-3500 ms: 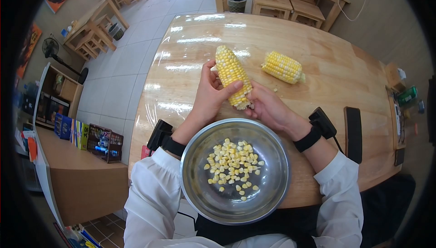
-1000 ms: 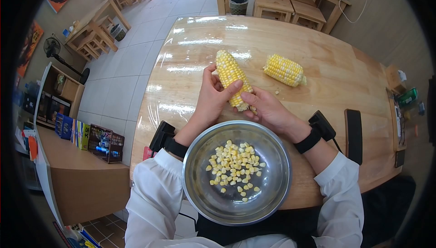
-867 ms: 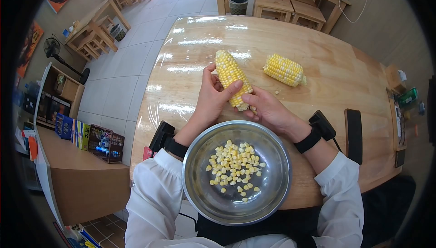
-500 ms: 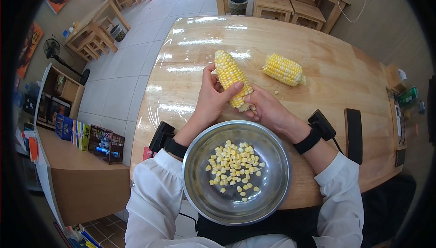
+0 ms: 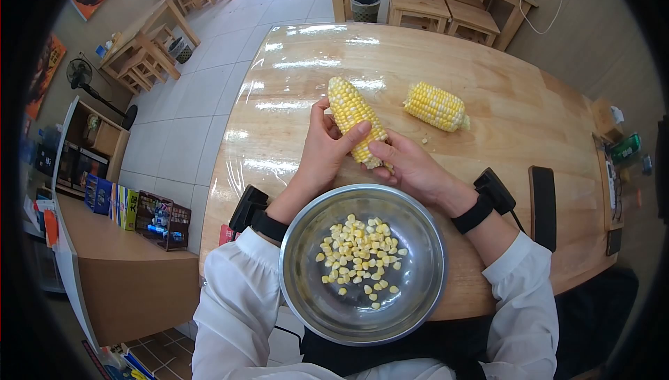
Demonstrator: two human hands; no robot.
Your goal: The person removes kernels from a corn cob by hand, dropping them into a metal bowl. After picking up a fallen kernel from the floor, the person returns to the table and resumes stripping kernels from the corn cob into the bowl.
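An ear of corn with yellow and pale kernels is held tilted above the far rim of a metal bowl. My left hand is wrapped round its left side, thumb lying across the kernels. My right hand grips the lower end, its thumb pressed on the kernels there; the fingertips underneath are partly hidden. Loose corn kernels lie in the bottom of the bowl. A second, shorter piece of corn rests on the table beyond my right hand.
Small corn bits lie on the wooden table near the shorter corn piece. A black phone-like slab is at the right. On the left stands a counter with a basket. Both wrists wear black straps with devices.
My right thumb has moved up and left onto the kernels near the corn's lower end. The ear has shifted very slightly; the bowl and the other corn piece stay put.
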